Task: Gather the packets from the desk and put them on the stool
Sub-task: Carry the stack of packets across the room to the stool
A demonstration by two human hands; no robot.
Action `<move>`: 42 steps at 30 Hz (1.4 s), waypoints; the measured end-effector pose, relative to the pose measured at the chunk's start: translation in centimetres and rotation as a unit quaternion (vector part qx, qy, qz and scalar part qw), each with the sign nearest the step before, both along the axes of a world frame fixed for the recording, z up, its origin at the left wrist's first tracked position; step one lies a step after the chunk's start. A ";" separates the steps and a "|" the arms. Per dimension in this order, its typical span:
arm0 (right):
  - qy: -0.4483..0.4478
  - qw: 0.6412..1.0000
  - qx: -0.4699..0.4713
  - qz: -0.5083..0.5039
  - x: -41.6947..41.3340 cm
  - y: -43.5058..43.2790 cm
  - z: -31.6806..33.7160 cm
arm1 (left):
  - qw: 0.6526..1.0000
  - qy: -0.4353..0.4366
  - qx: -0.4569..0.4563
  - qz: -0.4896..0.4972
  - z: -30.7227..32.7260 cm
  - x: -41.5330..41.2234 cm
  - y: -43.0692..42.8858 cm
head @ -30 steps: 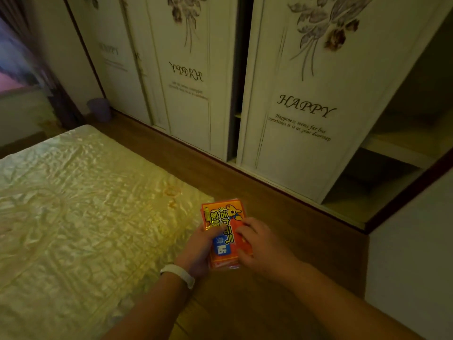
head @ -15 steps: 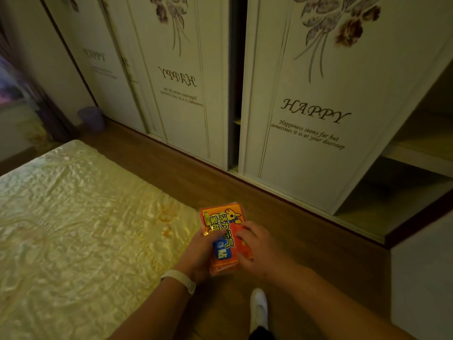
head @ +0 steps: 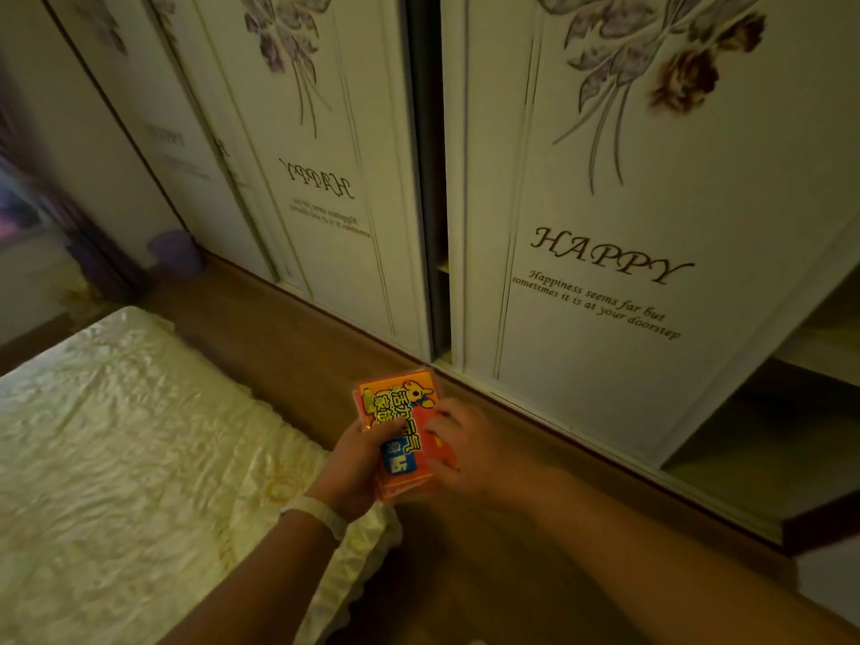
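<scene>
Head view: you now stand closer to the wardrobe (head: 605, 225) than a second ago, and the white shoe seen half a second ago is out of frame. At far left the bed (head: 116, 458) takes up less of the picture; its frilled corner ends just under your left wrist, which wears a white band (head: 319, 514). Your left hand (head: 358, 463) keeps its grip pinched on the left edge of the packets (head: 402, 430), thumb on top. The orange stack is held in the air over the floor (head: 465, 551), between the bed corner and the wardrobe base. Your right hand (head: 470, 453) clasps the stack's right edge, fingers curled over its face, as before. A strip of bare floor runs between bed and wardrobe, back to a purple bin (head: 174, 253) in the far corner. The wardrobe doors stand slightly apart above the stack, and open shelves show at far right.
</scene>
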State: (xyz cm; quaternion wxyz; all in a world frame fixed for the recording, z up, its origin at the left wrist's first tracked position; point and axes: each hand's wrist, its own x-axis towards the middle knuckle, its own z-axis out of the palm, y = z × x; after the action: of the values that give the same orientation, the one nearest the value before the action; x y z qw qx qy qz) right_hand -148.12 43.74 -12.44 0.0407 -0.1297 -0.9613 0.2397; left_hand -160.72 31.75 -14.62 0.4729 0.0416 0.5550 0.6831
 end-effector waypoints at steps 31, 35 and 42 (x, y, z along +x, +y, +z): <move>-0.014 0.992 0.040 0.121 -34.6 20.1 0.4 | 0.996 -0.011 0.028 0.079 -1.4 -32.6 17.7; -0.007 0.986 0.027 0.166 -39.4 20.2 0.6 | 0.993 -0.008 0.023 0.119 -1.6 -36.2 17.1; -0.005 0.974 0.017 0.225 -48.9 21.5 -1.7 | 0.980 -0.015 0.004 0.197 -3.2 -43.2 16.7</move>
State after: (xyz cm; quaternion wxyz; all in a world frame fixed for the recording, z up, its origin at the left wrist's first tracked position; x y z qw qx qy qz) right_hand -196.98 65.24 -14.09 -0.0169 0.0897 -0.9700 0.2254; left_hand -203.92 48.40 -17.87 0.3369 -0.0766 0.5423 0.7659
